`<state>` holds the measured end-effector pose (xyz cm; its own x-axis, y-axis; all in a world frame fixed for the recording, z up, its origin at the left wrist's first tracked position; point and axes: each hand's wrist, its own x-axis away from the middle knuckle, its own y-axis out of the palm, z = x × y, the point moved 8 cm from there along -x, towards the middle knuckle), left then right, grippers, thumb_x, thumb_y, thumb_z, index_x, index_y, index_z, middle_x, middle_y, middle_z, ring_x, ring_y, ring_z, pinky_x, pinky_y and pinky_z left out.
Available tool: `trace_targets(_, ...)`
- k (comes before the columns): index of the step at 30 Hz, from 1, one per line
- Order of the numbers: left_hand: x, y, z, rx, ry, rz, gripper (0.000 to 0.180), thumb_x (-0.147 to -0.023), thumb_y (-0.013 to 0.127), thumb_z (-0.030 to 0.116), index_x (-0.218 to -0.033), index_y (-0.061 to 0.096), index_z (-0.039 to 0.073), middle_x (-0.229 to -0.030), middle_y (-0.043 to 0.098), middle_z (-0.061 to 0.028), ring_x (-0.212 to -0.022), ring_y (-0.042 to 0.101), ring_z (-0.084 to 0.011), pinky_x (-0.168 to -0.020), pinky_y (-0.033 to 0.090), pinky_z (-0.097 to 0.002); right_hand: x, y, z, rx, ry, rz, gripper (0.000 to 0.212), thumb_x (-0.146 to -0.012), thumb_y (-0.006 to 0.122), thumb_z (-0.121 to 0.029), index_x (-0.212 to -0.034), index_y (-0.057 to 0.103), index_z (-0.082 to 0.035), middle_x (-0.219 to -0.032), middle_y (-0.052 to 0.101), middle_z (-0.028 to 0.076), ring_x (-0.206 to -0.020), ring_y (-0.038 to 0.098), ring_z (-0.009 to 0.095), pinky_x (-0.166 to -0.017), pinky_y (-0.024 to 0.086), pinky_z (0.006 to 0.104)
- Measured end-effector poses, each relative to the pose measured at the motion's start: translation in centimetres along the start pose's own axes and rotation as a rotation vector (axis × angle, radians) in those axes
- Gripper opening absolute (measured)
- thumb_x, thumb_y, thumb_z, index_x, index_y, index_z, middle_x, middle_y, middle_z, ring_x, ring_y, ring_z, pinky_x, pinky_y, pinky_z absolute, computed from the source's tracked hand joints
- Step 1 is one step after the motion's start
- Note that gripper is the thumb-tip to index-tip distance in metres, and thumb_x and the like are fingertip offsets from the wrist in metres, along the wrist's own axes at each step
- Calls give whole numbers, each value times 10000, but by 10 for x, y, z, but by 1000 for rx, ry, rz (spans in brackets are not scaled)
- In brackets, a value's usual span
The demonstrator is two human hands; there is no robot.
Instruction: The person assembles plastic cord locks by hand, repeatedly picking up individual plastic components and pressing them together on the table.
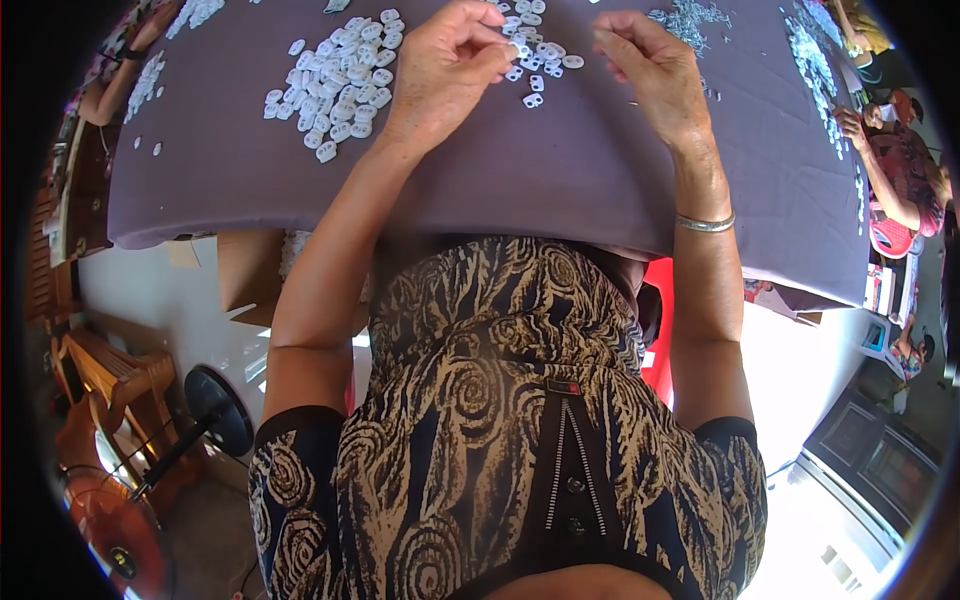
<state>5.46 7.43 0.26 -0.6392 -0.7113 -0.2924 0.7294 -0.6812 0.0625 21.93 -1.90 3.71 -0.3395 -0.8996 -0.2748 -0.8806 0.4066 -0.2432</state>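
My left hand (450, 75) is raised over the table with thumb and finger pinched on a small white plastic piece (514, 51). To its right my right hand (655, 75) is also raised, thumb against the curled fingers. Whatever it may hold is too small to make out. A large heap of white oval plastic pieces with holes (345, 85) lies left of my left hand. Between the hands a looser group of similar white pieces (537, 60) is spread out, partly hidden by my left hand. Beyond my right hand lies a pile of small thin greyish pieces (697, 22).
A purple-grey cloth (520, 190) covers the table. Other people's hands (150, 28) work at the left edge, and another person's hand (850, 128) is at the right beside more small pieces (815, 70). A cardboard box (248, 270) stands below the table, a fan (120, 540) at lower left.
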Motion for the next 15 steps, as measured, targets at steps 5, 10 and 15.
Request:
trace_targets(5,-2,-14,-2,3,33,91,233,-866,591,-74,-1071,534,21,-803,625,-28,-690,569,-66,-613,480,-208,-18,-6,12,175,-5,-84,94,-897,620,-83,-924,633,6,-715,546,-44,-671,485,35,-593,403,199)
trace_targets(10,-2,-12,0,42,36,109,220,-866,592,-77,-1056,540,21,-804,621,-25,-691,566,-65,-607,477,-208,-33,6,15,725,-105,-322,144,-898,605,-124,-989,677,-38,-848,668,48,-713,596,141,-675,485,281)
trace_targets(15,5,-5,23,-160,642,24,213,-870,590,-79,-1051,538,19,-807,610,-21,-690,555,-62,-605,470,-206,-16,24,-1,722,-239,-277,135,-836,650,-88,-957,674,-35,-827,640,82,-689,603,211,-675,493,323)
